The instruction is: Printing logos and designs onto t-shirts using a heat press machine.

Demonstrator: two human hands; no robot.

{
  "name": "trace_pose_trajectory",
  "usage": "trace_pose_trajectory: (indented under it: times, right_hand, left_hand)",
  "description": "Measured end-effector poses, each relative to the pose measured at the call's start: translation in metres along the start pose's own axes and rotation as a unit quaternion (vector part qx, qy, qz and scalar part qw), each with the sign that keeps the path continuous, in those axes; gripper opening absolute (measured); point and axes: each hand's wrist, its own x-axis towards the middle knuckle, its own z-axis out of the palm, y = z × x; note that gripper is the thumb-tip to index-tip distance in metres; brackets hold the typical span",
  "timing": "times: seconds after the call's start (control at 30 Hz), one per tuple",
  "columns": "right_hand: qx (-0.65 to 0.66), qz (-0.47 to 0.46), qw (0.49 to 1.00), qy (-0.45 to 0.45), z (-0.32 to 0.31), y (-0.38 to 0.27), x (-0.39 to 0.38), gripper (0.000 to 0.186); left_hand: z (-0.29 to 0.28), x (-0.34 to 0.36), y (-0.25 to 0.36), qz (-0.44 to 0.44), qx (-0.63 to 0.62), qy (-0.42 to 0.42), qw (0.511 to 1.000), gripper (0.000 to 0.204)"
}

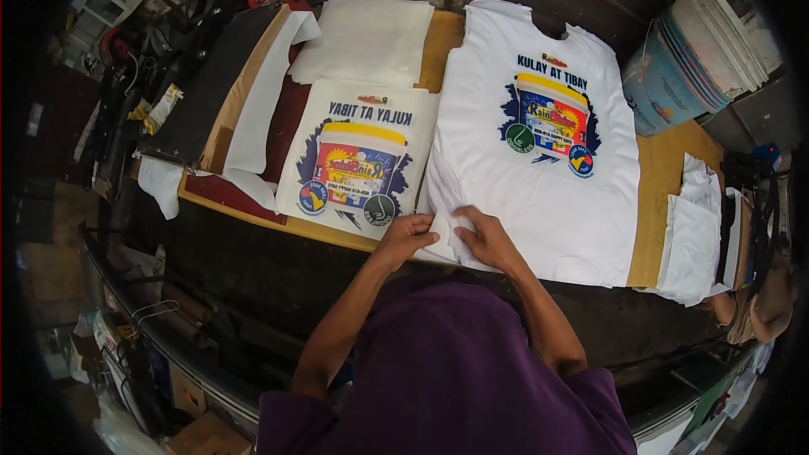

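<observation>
A white printed T-shirt (548, 219) lies spread on the wooden table, its neckline at the far side and a colourful paint-bucket print on its chest. My left hand (410, 238) pinches the shirt's near left edge. Close beside it, my right hand (486, 240) also grips the cloth at that edge, thumb and fingers pressed together. To the left of the shirt rests a transfer sheet (312, 139) with the same design mirrored; its right side meets the shirt's edge. Behind that sheet sits a stack of blank off-white sheets (362, 42).
A dark heat-press-like slab (215, 76) with white paper stands left. Stacked buckets (674, 67) are at the back right. Folded white cloth (691, 236) hangs over the table's right end, near another person's hand (771, 307). The yellowish table edge (320, 234) runs in front.
</observation>
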Motion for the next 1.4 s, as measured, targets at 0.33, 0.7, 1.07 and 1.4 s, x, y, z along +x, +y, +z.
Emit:
trace_pose_trajectory:
  times: [0.33,0.7,1.07,1.4]
  right_hand:
    - [-0.014,-0.027,0.999,0.022,0.013,0.02,0.004,0.017]
    - [0.015,0.038,0.998,-0.057,-0.005,0.013,0.002,0.013]
    - [-0.049,-0.004,0.997,-0.057,0.001,0.009,0.002,0.016]
    - [0.029,0.036,0.998,-0.05,-0.007,0.009,0.0,0.012]
  left_hand:
    - [0.001,0.004,0.0,-0.046,-0.151,-0.005,0.987,0.026]
    - [-0.002,0.001,-0.005,0.007,-0.011,-0.011,1.0,0.028]
    - [-0.009,0.005,-0.01,-0.046,-0.021,-0.003,0.999,0.026]
    - [0.0,-0.002,-0.004,-0.011,0.006,0.009,1.0,0.03]
